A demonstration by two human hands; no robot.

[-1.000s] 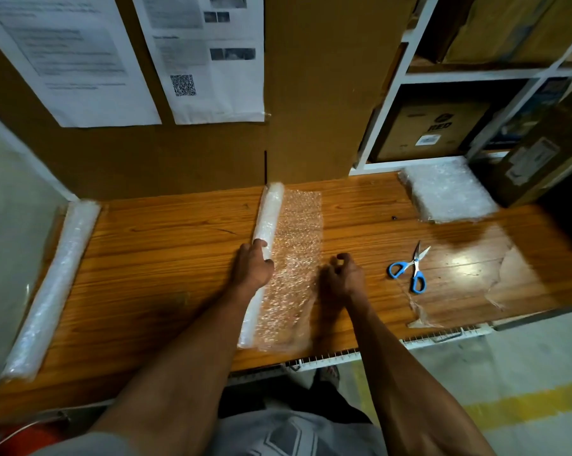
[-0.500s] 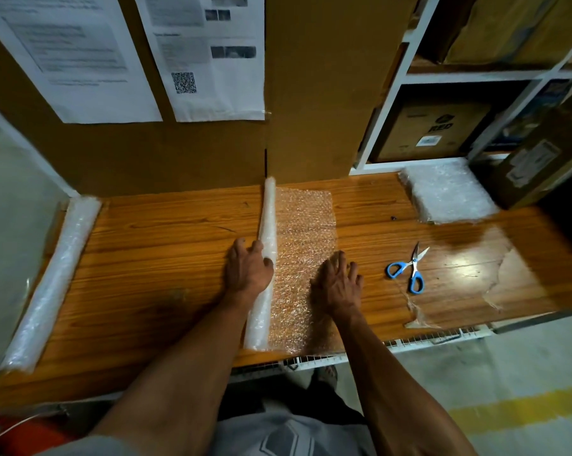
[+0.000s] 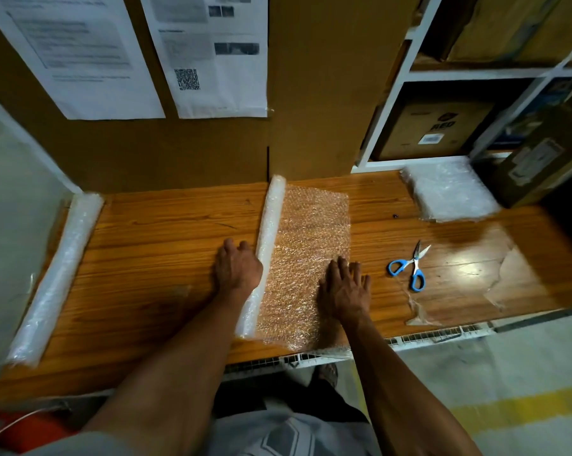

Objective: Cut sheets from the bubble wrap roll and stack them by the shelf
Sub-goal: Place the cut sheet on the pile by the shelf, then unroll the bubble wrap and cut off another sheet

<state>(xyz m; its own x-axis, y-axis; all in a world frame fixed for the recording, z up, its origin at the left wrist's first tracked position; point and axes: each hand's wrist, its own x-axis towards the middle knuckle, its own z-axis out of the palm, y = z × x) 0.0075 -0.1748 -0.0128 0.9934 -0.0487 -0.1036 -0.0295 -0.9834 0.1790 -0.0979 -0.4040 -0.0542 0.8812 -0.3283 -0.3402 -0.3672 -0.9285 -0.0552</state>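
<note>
Spare roll (image 3: 52,274) lies at far left of the surface (image 3: 152,258); left hand (image 3: 236,266) rests against the left side of the bubble wrap roll (image 3: 265,245) mid-surface, whether its fingers curl round it I cannot tell, and right hand (image 3: 343,287) lies flat and released on the unrolled length (image 3: 306,245). Step looks like measuring out a sheet, not cut yet. Next likely needs right hand to fetch the scissors (image 3: 408,266) just right, cut along the roll, then add the sheet to the stack (image 3: 449,192) by the shelf (image 3: 386,126)
</note>
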